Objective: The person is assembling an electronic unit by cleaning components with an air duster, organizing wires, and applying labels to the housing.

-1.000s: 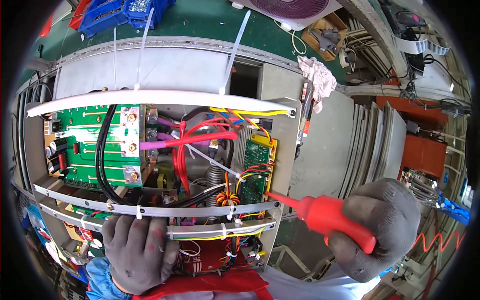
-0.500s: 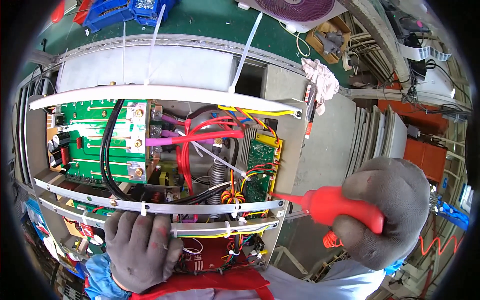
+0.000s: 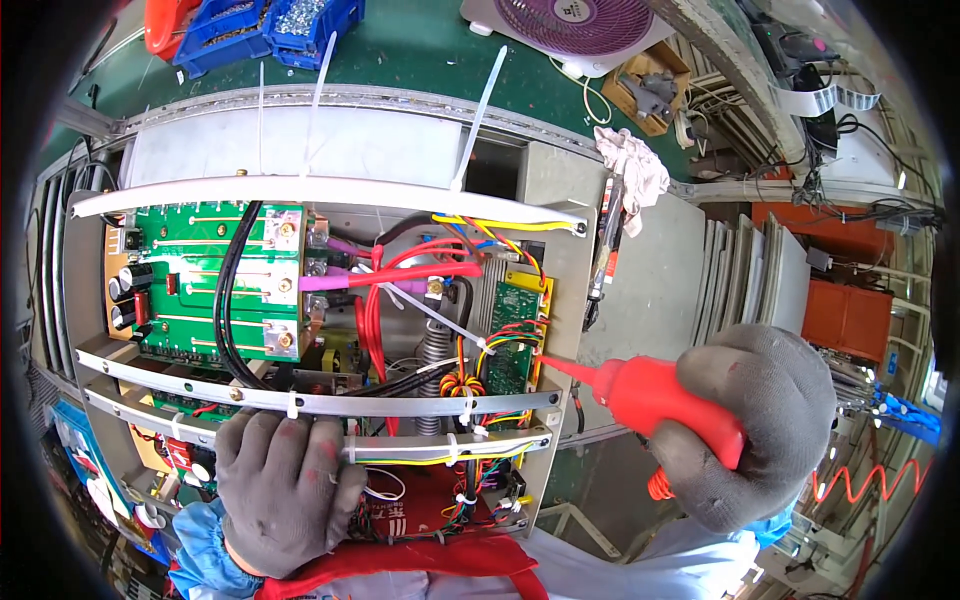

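My left hand (image 3: 285, 490), in a grey glove, has its fingers curled over the near metal rail (image 3: 425, 452) of an open electrical chassis (image 3: 573, 310). In my gloved right hand (image 3: 770, 420) is a red air blow gun (image 3: 665, 405). Its thin tapered nozzle points left, over the chassis's right side wall, toward a small green circuit board (image 3: 514, 345). On the left in the chassis lies a larger green circuit board (image 3: 200, 285), crossed by black cables (image 3: 225, 290). Red wires (image 3: 425, 272) and a yellow-red wound coil (image 3: 462, 386) lie between the boards.
A padded white bar (image 3: 340, 190) with upright cable ties spans the chassis's far side. Beyond are blue bins (image 3: 310, 30) of small hardware, a purple fan (image 3: 570, 20) and a cardboard box (image 3: 645, 90). A rag (image 3: 632, 165) hangs at right, near an orange coiled hose (image 3: 870, 490).
My right hand and the blow gun have moved slightly left and away from me, bringing the nozzle further up the side wall. The view has shifted a little; my left hand stays on the rail.
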Demonstrator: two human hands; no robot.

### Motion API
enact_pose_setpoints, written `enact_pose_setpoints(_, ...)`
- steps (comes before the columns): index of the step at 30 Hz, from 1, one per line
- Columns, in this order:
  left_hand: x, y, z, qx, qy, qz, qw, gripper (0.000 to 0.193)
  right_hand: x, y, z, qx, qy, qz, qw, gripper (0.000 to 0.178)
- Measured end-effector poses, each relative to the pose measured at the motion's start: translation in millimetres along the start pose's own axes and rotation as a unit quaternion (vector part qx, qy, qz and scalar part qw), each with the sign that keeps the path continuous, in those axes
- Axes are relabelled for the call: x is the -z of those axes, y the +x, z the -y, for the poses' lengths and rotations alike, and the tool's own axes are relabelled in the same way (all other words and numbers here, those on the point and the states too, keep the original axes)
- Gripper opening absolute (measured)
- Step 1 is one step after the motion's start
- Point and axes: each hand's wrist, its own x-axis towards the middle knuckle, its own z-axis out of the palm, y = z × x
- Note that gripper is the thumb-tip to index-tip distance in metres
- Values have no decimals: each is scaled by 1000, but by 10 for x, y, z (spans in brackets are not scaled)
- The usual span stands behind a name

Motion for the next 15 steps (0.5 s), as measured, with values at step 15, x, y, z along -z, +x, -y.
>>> enact_pose_setpoints(15, 13, 7, -4, -4, 10, -4, 1000, 32, -46, -30, 230, -50, -67, -31, 996, 36)
